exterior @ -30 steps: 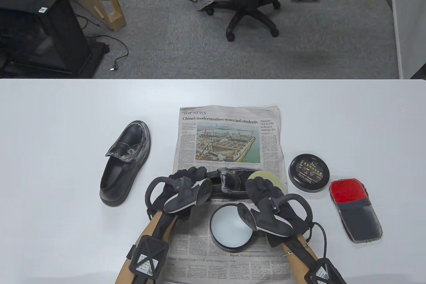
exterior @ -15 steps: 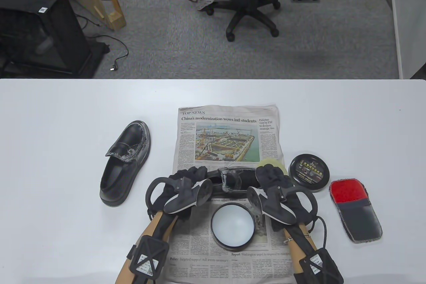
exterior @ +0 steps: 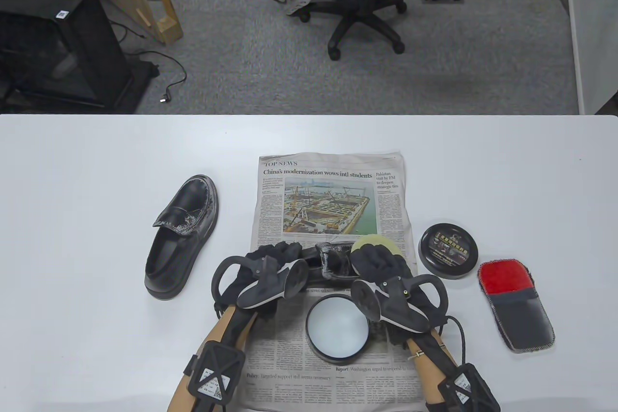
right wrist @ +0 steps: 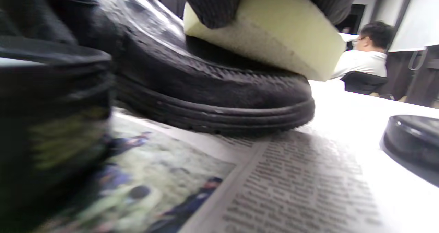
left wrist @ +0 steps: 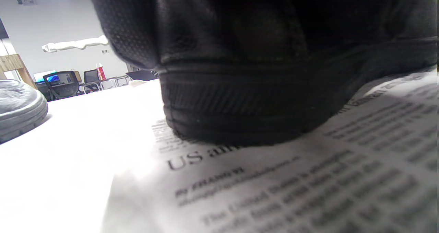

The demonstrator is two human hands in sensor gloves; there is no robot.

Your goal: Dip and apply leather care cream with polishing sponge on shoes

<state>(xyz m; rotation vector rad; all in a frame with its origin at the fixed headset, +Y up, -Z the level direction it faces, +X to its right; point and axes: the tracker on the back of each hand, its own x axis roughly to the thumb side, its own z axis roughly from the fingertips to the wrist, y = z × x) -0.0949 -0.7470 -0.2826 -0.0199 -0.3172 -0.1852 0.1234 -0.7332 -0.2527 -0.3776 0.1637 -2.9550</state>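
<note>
A: Two hands are set on one shoe [exterior: 333,262], which lies on the newspaper [exterior: 333,190] across the person's front. Where is the sponge [exterior: 372,243] found from the right grip?

B: It is held inside it. The right hand [exterior: 379,264] is closed over the pale sponge from above, and in the right wrist view the sponge [right wrist: 271,37] is seen tilted, its lower edge pressed on the top of the toe cap [right wrist: 219,78].

A: And the left grip?

B: The left hand [exterior: 270,257] is laid over the heel end [left wrist: 253,102]. How tightly it is closed cannot be told, since the fingers are hidden against the black leather.

A: Which way is the shoe pointed?

B: Its long axis is run from the left grip to the right grip, toe toward the right hand. So the untreated length is judged to lie leftward of the sponge, along that axis.

A: The cream?

B: The open tin [exterior: 337,327] is placed just nearer the body than the right grip, close beside it; the right hand is the nearer one for a dip. Its lid [exterior: 449,251] is set to the outer right of that grip, on the tabletop [exterior: 96,165]. A second shoe [exterior: 183,235] is left well apart beyond the left grip
</note>
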